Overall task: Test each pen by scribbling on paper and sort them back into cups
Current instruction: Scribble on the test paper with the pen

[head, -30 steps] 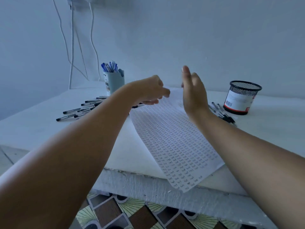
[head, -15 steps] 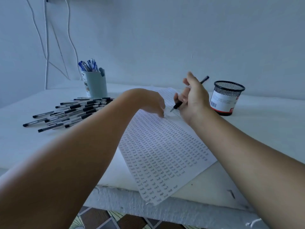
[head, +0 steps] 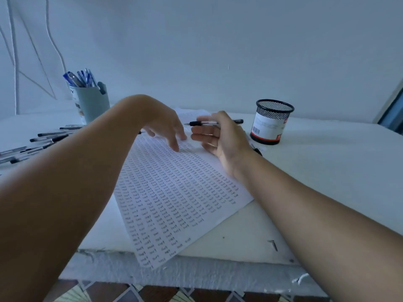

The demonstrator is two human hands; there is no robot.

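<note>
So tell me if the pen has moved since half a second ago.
Yes. The pen in the right hand has swung from tilted, tip down on the paper, to nearly level, lifted off, judged against the mesh cup.

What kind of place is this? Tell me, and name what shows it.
Probably a makeshift desk in a plain room at home, not an office. A rough white tabletop stands against a bare wall with hanging cables, tiled floor below. Pen cups and a scribbled sheet furnish it.
</note>
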